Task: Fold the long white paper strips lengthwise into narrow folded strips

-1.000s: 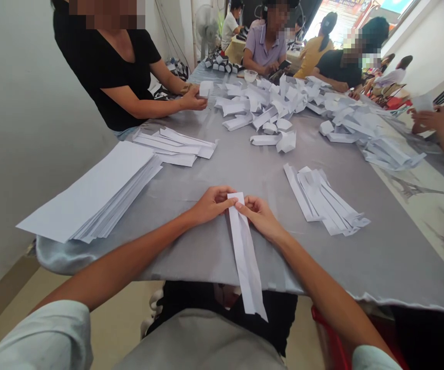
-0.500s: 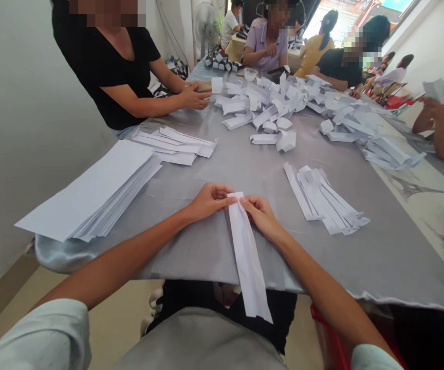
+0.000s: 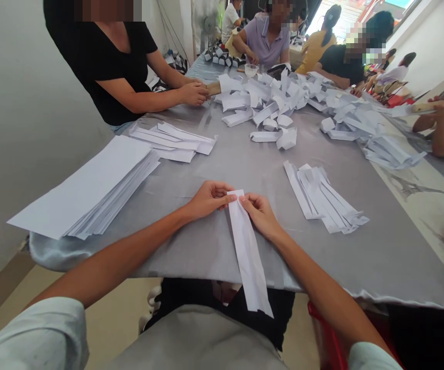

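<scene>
hands: the left hand (image 3: 208, 200) and the right hand (image 3: 258, 216) are close together near the table edge. they pinch the top end of the white paper strip from both sides. the left fingers (image 3: 225, 198) press on its left edge, and the right fingers (image 3: 244, 201) press on its right edge.

white paper strip: the white paper strip (image 3: 247, 252) is long and looks folded. it lies on the cloth right in front of the person, and its low end sticks out past the table edge.

table: a shiny grey cloth (image 3: 210, 257) covers the long table, and its edge droops down.

paper on the left: a big stack of white paper sheets (image 3: 87, 185) sits to the left of the hands. a smaller pile of paper strips (image 3: 173, 144) lies past it.

paper on the right: a messy pile of folded strips (image 3: 322, 198) lies to the right of the hands.

middle of the table: a big heap of folded paper pieces (image 3: 268, 100) fills the far part, near a small clear cup (image 3: 251, 70).

other people: a co-worker in a black shirt (image 3: 102, 67) holds a small tan thing in both hands (image 3: 193, 93). at the far right, another co-worker's hand (image 3: 438, 110) holds up a strip. more co-workers sit at the far end.
</scene>
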`<state>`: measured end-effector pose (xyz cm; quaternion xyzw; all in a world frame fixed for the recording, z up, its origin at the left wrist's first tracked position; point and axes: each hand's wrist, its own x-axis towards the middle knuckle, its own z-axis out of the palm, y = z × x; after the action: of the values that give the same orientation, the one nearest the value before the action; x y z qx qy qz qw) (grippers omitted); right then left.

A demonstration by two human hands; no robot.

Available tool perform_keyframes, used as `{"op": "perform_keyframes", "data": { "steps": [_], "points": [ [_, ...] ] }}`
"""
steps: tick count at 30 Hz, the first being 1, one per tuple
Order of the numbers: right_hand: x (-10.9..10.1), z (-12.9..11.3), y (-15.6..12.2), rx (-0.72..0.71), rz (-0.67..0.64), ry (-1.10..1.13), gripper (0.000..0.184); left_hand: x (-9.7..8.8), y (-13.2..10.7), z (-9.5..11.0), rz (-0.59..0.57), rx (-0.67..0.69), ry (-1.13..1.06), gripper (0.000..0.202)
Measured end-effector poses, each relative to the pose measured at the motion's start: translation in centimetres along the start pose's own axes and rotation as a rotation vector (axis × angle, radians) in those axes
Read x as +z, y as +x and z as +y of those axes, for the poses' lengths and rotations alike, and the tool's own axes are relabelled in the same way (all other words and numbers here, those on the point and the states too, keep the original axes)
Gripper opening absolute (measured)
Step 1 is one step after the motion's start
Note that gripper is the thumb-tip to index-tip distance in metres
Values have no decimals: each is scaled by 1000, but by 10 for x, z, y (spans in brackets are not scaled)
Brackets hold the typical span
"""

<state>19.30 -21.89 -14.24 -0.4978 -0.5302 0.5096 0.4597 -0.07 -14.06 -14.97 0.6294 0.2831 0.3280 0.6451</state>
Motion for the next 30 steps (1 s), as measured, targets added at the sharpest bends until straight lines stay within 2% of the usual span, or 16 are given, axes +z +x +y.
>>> {"op": "perform_keyframes", "data": {
  "steps": [15, 24, 27, 30],
  "points": [
    [1, 0, 0, -31, -8, -51, 50, 3, -4, 10, -8, 44, 89, 35],
    [-2, 0, -5, -150, -36, -222, 58, 5, -5, 13, -128, -22, 54, 36],
    [-2, -1, -6, -96, -88, -169, 55, 4, -5, 12, -155, -45, 25, 38],
    [-2, 0, -6, -10, -108, -94, 53, 3, -5, 13, -132, -31, 19, 37]
  ]
}}
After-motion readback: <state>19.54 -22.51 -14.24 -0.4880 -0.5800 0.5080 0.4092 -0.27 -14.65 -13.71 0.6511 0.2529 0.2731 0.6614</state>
